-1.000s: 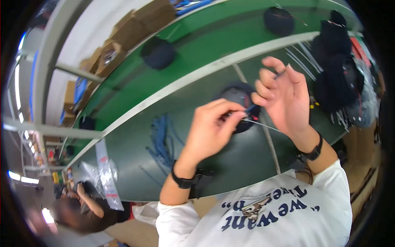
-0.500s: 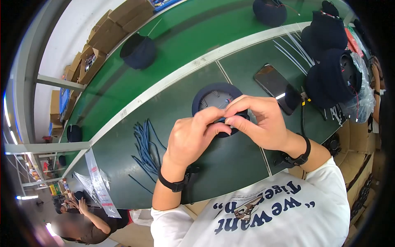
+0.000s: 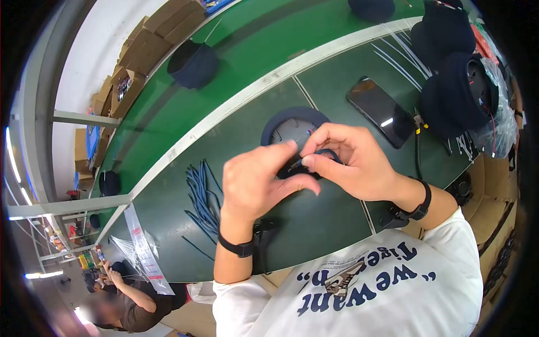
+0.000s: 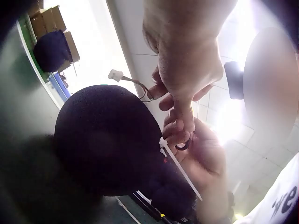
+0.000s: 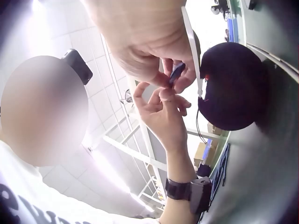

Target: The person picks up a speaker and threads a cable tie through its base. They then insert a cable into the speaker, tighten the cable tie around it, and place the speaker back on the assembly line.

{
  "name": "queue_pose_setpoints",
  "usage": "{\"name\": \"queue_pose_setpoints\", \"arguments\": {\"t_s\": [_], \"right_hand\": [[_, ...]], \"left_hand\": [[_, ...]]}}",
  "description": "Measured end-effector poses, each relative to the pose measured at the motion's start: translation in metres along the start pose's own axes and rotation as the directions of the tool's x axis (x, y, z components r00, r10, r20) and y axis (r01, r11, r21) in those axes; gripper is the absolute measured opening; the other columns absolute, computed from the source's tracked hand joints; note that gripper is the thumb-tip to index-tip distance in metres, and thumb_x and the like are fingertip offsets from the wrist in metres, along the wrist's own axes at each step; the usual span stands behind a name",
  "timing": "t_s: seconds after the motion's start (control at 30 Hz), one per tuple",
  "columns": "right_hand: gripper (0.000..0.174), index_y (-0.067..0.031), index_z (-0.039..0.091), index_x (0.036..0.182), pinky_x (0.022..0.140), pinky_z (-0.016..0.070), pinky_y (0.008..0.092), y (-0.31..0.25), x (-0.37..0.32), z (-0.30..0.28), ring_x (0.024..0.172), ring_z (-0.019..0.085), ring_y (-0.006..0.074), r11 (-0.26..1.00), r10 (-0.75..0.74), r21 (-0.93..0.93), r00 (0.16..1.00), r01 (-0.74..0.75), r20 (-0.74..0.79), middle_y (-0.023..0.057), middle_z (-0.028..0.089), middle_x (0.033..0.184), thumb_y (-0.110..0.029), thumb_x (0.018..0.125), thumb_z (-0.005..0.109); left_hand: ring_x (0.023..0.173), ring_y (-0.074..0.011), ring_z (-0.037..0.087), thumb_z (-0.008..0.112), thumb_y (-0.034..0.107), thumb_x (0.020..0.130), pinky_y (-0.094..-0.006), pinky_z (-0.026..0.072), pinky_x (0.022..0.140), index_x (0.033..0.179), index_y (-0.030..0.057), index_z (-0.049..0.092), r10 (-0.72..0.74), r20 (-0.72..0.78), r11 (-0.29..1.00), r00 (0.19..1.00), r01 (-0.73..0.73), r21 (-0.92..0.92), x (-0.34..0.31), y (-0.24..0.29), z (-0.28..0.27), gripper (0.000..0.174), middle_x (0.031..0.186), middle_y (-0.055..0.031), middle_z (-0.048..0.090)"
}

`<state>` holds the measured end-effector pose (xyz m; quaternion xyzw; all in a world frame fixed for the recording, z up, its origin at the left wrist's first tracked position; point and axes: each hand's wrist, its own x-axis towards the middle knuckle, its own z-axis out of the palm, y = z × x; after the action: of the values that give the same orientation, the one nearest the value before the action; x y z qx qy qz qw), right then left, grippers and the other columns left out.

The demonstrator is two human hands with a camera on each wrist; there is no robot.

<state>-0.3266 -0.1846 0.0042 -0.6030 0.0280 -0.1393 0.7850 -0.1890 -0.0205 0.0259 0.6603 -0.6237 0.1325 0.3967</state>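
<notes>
Strip (image 5: 177, 73), dark blue, is sitting pinched in my right hand (image 3: 358, 165), near the round dark housing (image 5: 233, 87); I'm holding my left hand (image 3: 249, 177) just beside it, thumb and forefinger apart.

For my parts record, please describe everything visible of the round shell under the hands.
The round shell looks cloth-covered, dark navy. It stands open side up on the green table, showing a grey inside. A white cable tie and thin wires show at its rim. The left hand and right hand partly hide it; contact is unclear.
</notes>
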Motion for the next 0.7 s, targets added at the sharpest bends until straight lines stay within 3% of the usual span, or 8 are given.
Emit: {"name": "queue_pose_setpoints", "arguments": {"t_s": [0.07, 0.17, 0.2, 0.3, 0.33, 0.5, 0.53, 0.7], "right_hand": [[0.012, 0.0054, 0.071, 0.11, 0.08, 0.0534, 0.0236, -0.007, 0.0, 0.0, 0.093, 0.064, 0.0066, 0.997, 0.051, 0.054, 0.999, -0.051, -0.006, 0.0047, 0.072, 0.101, -0.001, 0.101, 0.069], [0.015, 0.0057, 0.071, 0.114, 0.081, 0.0543, 0.0244, -0.018, 0.002, -0.007, 0.095, 0.065, 0.0078, 0.988, 0.114, 0.103, 0.993, -0.115, 0.02, 0.0055, 0.071, 0.105, 0.001, 0.101, 0.067], [0.016, 0.0059, 0.071, 0.116, 0.081, 0.0551, 0.025, -0.019, 0.002, -0.009, 0.096, 0.066, 0.0086, 0.984, 0.135, 0.116, 0.99, -0.138, 0.034, 0.0062, 0.071, 0.107, 0.002, 0.101, 0.067], [0.015, 0.0063, 0.072, 0.114, 0.078, 0.0545, 0.0238, -0.018, 0.004, -0.014, 0.093, 0.065, 0.008, 0.986, 0.111, 0.121, 0.994, -0.112, 0.019, 0.0068, 0.071, 0.106, 0.001, 0.101, 0.067], [0.015, 0.0064, 0.072, 0.114, 0.077, 0.0541, 0.0234, -0.017, 0.005, -0.015, 0.092, 0.065, 0.0079, 0.988, 0.1, 0.12, 0.995, -0.1, 0.01, 0.007, 0.071, 0.106, 0.002, 0.101, 0.067], [0.014, 0.0075, 0.071, 0.112, 0.075, 0.0525, 0.022, -0.031, 0.004, -0.025, 0.088, 0.065, 0.0074, 0.99, 0.085, -0.104, 0.995, -0.09, -0.05, 0.0081, 0.071, 0.103, 0.004, 0.1, 0.065], [0.01, 0.0038, 0.073, 0.101, 0.061, 0.0466, 0.0214, -0.026, 0.003, -0.023, 0.071, 0.059, 0.0019, 0.982, -0.017, -0.186, 0.99, -0.01, -0.139, 0.0006, 0.07, 0.08, 0.0, 0.092, 0.07], [0.015, -0.003, 0.074, 0.097, 0.053, 0.0476, 0.0265, -0.045, -0.031, -0.021, 0.057, 0.065, 0.0135, 0.767, -0.026, -0.637, 0.989, -0.073, -0.145, 0.0088, 0.069, 0.074, -0.002, 0.083, 0.076]], "left_hand": [[0.072, -0.0173, 0.071, 0.102, 0.046, 0.055, -0.0272, 0.0525, 0.058, 0.108, 0.0056, 0.075, -0.17, 0.05, 0.985, 0.984, 0.171, -0.026, -0.001, -0.002, -0.015, 0.072, 0.091, -0.0052, 0.077], [0.083, -0.0192, 0.072, 0.104, 0.046, 0.05, -0.0298, 0.0554, 0.065, 0.105, 0.0071, 0.077, -0.208, 0.132, 0.976, 0.969, 0.215, -0.041, 0.003, -0.019, -0.038, 0.073, 0.096, -0.0073, 0.077], [0.117, -0.0281, 0.069, 0.105, 0.047, 0.043, -0.0376, 0.0582, 0.086, 0.125, 0.009, 0.073, -0.222, 0.289, 0.965, 0.931, 0.253, -0.072, -0.003, -0.034, -0.05, 0.096, 0.129, -0.0171, 0.071], [0.144, -0.0366, 0.052, 0.106, 0.046, 0.039, -0.0458, 0.0507, 0.108, 0.148, 0.0099, 0.059, -0.291, 0.442, 0.867, 0.848, 0.429, -0.254, -0.011, -0.058, -0.042, 0.123, 0.161, -0.0216, 0.048], [0.157, -0.0399, 0.033, 0.107, 0.042, 0.036, -0.0517, 0.0394, 0.121, 0.16, 0.0117, 0.044, -0.26, 0.574, 0.867, 0.776, 0.449, -0.214, -0.013, -0.064, -0.034, 0.142, 0.174, -0.0211, 0.025], [0.151, -0.0457, 0.039, 0.107, 0.03, 0.035, -0.0551, 0.0386, 0.122, 0.152, 0.0175, 0.055, -0.313, 0.576, 0.863, 0.755, 0.479, -0.159, -0.013, -0.035, 0.0, 0.128, 0.165, -0.0231, 0.035], [0.151, -0.0468, 0.039, 0.106, 0.03, 0.035, -0.0551, 0.0387, 0.122, 0.151, 0.0179, 0.056, -0.322, 0.597, 0.852, 0.735, 0.5, -0.156, -0.012, -0.03, 0.001, 0.127, 0.163, -0.0236, 0.036], [0.152, -0.0482, 0.038, 0.106, 0.028, 0.036, -0.0555, 0.0398, 0.12, 0.15, 0.0161, 0.056, -0.168, 0.547, 0.809, 0.82, 0.432, -0.4, -0.022, -0.047, 0.017, 0.125, 0.168, -0.0261, 0.033]]}}
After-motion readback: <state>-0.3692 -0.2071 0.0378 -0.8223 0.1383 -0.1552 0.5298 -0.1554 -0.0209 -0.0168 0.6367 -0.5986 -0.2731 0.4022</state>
